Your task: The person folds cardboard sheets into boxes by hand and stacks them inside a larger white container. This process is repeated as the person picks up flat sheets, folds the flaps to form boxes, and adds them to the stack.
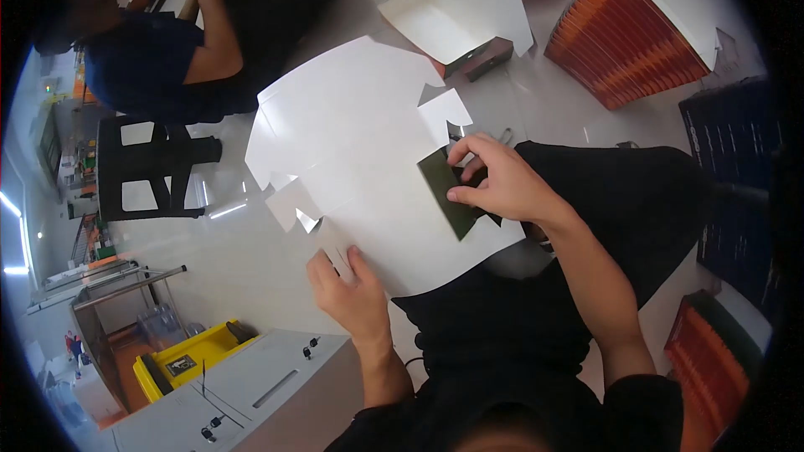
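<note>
Across my lap lies a large white cardboard box blank (352,142), its tabs and notches showing at both sides. My left hand (350,289) pinches a narrow side flap at the near left edge between thumb and fingers. At the right side, my right hand (498,180) is closed on a raised flap (445,194) whose dark green outer face shows. The thumb lies at this flap's edge, and the curled fingertips are partly hidden behind it.
A stack of orange-red cardboard blanks (624,33) stands at the upper right. Partly folded white box pieces (448,17) lie on the floor ahead. Another person (159,59) sits at the upper left beside a black stool (159,169). A grey cabinet (251,385) is at lower left.
</note>
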Demonstrator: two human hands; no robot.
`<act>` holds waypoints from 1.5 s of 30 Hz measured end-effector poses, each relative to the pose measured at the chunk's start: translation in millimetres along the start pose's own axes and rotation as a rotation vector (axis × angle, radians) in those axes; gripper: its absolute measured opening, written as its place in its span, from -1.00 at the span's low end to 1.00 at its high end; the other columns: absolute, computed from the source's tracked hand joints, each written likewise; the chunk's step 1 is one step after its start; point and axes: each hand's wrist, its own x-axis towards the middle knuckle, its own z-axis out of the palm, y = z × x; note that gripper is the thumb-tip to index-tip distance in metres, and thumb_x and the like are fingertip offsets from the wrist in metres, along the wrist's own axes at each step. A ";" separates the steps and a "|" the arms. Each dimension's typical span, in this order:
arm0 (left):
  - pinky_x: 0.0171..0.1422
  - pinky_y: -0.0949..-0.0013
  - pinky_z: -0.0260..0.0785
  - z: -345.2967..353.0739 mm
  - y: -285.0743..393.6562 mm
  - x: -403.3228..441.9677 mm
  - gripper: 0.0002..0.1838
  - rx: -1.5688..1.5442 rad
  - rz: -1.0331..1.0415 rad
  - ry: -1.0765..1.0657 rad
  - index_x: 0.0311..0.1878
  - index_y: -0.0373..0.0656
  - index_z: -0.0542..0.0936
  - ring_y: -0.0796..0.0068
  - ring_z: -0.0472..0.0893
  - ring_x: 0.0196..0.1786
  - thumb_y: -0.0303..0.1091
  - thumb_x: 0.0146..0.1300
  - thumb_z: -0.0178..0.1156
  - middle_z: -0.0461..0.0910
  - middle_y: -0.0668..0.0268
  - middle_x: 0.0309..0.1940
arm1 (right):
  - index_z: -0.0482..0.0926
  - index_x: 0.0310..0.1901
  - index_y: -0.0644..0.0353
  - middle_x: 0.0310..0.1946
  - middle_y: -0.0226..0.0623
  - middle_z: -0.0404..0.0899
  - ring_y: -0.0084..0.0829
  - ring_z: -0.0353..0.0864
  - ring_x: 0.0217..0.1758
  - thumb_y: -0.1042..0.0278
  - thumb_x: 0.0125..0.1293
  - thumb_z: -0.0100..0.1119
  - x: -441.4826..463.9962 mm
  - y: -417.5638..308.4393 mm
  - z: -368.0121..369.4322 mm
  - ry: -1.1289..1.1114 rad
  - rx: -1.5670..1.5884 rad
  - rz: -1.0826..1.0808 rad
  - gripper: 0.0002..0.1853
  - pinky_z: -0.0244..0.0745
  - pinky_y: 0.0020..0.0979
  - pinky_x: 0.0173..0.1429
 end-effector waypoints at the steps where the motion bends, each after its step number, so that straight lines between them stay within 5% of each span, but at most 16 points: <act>1: 0.14 0.05 0.48 -1.0 0.3 -3.7 -0.59 0.006 -0.030 -0.082 0.14 -0.47 0.49 -0.05 0.63 0.04 -0.47 0.29 0.33 0.59 -0.10 0.02 | 0.52 -0.01 0.35 -0.04 -0.14 0.56 -0.43 0.63 -0.15 0.33 0.16 0.55 1.4 7.2 -0.4 0.011 -0.070 0.006 -0.53 0.57 -0.47 -0.33; 3: 0.26 -0.01 0.44 0.0 5.7 -10.8 -0.50 0.011 -0.057 -0.170 0.26 -0.50 0.44 -0.18 0.59 0.18 -0.45 0.33 0.29 0.54 -0.20 0.15 | 0.53 -0.07 0.36 -0.13 -0.15 0.60 -0.46 0.64 -0.23 0.37 0.14 0.56 3.2 12.2 0.1 -0.051 0.114 0.137 -0.57 0.54 -0.48 -0.37; 5: 0.54 -0.15 0.15 2.4 17.6 -20.1 -0.22 0.029 0.230 -0.267 0.48 -0.57 0.17 -0.42 0.24 0.50 -0.30 0.39 0.28 0.18 -0.44 0.45 | 0.56 -0.29 0.39 -0.45 -0.25 0.63 -0.55 0.60 -0.50 0.42 0.12 0.57 8.0 20.2 1.3 -0.172 0.247 0.193 -0.67 0.46 -0.49 -0.48; 8: 0.66 -0.19 -0.18 15.8 33.8 -30.0 -0.06 0.207 0.225 -0.403 0.56 -0.56 -0.05 -0.50 -0.14 0.62 -0.22 0.40 0.27 -0.18 -0.50 0.56 | 0.55 -0.40 0.27 -0.57 -0.46 0.54 -0.67 0.53 -0.56 0.43 0.21 0.53 9.0 17.9 -0.1 -0.229 0.257 0.254 -0.74 0.46 -0.57 -0.47; 10: 0.64 -0.24 -0.14 14.6 36.8 -26.5 -0.06 0.220 0.238 -0.401 0.55 -0.56 -0.01 -0.60 -0.15 0.59 -0.12 0.41 0.26 -0.18 -0.59 0.52 | 0.55 -0.43 0.26 -0.59 -0.48 0.53 -0.69 0.50 -0.59 0.43 0.22 0.52 7.9 3.9 -7.3 -0.240 0.289 0.248 -0.74 0.42 -0.59 -0.50; 13: 0.64 -0.24 -0.15 0.9 51.7 -17.1 -0.10 0.087 0.259 -0.416 0.55 -0.52 0.08 -0.50 -0.07 0.61 -0.15 0.39 0.29 -0.05 -0.48 0.54 | 0.60 -0.41 0.27 -0.62 -0.49 0.53 -0.71 0.47 -0.63 0.38 0.25 0.51 3.7 -13.6 -19.0 -0.215 0.353 0.213 -0.76 0.35 -0.60 -0.54; 16: 0.55 -0.15 0.15 -10.5 76.4 -14.1 -0.15 -0.154 0.451 -0.443 0.53 -0.46 0.17 -0.33 0.22 0.54 -0.27 0.33 0.36 0.17 -0.29 0.52 | 0.67 -0.34 0.28 -0.60 -0.50 0.55 -0.73 0.45 -0.64 0.31 0.27 0.50 -6.5 -32.7 -33.3 -0.171 0.398 0.146 -0.77 0.32 -0.62 -0.53; 19: 0.14 0.35 0.55 -4.3 107.9 -3.5 -0.21 -0.627 0.045 -0.404 0.48 -0.40 0.31 0.27 0.61 0.20 -0.53 0.22 0.45 0.53 0.02 0.27 | 0.70 -0.30 0.28 -0.56 -0.53 0.57 -0.75 0.43 -0.62 0.27 0.30 0.48 -18.2 -56.4 -39.6 -0.145 0.410 0.079 -0.77 0.31 -0.64 -0.52; 20: 0.14 0.35 0.55 1.8 113.0 2.0 -0.21 -0.632 0.049 -0.406 0.48 -0.40 0.31 0.27 0.61 0.20 -0.53 0.22 0.45 0.53 0.02 0.27 | 0.71 -0.30 0.28 -0.55 -0.54 0.57 -0.76 0.42 -0.62 0.26 0.31 0.48 -20.6 -60.5 -42.1 -0.131 0.422 0.056 -0.76 0.30 -0.64 -0.51; 22: 0.00 0.41 0.58 12.3 119.5 14.9 -0.33 -1.090 -0.176 -0.381 0.40 -0.39 0.40 0.41 0.66 0.04 -0.54 0.25 0.43 0.65 0.14 0.07 | 0.71 -0.14 0.37 -0.39 -0.39 0.67 -0.68 0.57 -0.48 0.32 0.40 0.38 -22.2 -57.5 -49.9 -0.212 0.410 0.051 -0.77 0.47 -0.62 -0.41; 25: 0.10 0.40 0.55 18.7 115.3 35.9 -0.53 -1.212 -0.164 -0.331 0.27 -0.38 0.49 0.43 0.66 0.04 -0.54 0.33 0.36 0.67 0.19 0.05 | 0.53 0.29 0.42 0.04 -0.07 0.65 -0.43 0.67 0.00 0.12 0.56 0.16 -22.2 -57.1 -59.6 -0.279 0.709 -0.026 -0.48 0.66 -0.49 -0.07; 26: 0.16 0.38 0.53 19.9 115.9 42.6 -0.57 -1.258 -0.203 -0.260 0.25 -0.37 0.49 0.40 0.66 0.08 -0.55 0.35 0.33 0.66 0.18 0.06 | 0.50 0.31 0.46 0.15 0.01 0.61 -0.34 0.65 0.12 0.09 0.45 0.31 -23.6 -51.6 -64.0 -0.320 0.929 -0.063 -0.39 0.65 -0.41 0.06; 29: 0.12 0.34 0.57 23.8 121.7 61.8 -0.70 -1.440 -0.265 -0.144 0.17 -0.30 0.54 0.41 0.67 0.04 -0.53 0.42 0.27 0.67 0.19 0.02 | 0.57 0.31 0.27 0.30 -0.11 0.54 -0.37 0.62 0.24 0.20 0.38 0.37 -24.7 -54.4 -55.4 -0.295 0.941 -0.338 -0.46 0.64 -0.42 0.12; 31: 0.09 0.31 0.60 24.3 121.0 72.2 -0.76 -1.586 -0.275 -0.092 0.14 -0.21 0.56 0.38 0.68 0.04 -0.52 0.44 0.23 0.67 0.20 0.04 | 0.59 0.31 0.18 0.35 -0.08 0.50 -0.23 0.62 0.29 0.35 0.16 0.50 -21.7 -62.6 -58.8 0.000 0.104 -0.713 -0.37 0.64 -0.34 0.22; 40: 0.08 0.21 0.70 1.2 116.2 67.0 -0.67 -1.910 -0.138 -0.306 0.28 -0.22 0.52 0.22 0.71 0.12 -0.41 0.52 0.16 0.66 0.13 0.13 | 0.73 0.16 -0.17 0.28 -0.10 0.57 -0.30 0.75 0.06 0.36 0.28 0.17 -36.0 -80.0 -39.2 0.402 -0.551 -0.776 -0.58 0.73 -0.40 0.02; 45: 0.11 0.18 0.71 -1.9 114.1 58.3 -0.62 -1.888 -0.163 -0.238 0.33 -0.21 0.49 0.16 0.69 0.15 -0.36 0.51 0.17 0.62 0.10 0.20 | 0.76 0.12 -0.18 0.23 0.01 0.59 -0.40 0.75 -0.22 0.32 0.15 0.42 -35.4 -81.3 -37.8 0.383 -0.659 -0.800 -0.56 0.71 -0.47 -0.21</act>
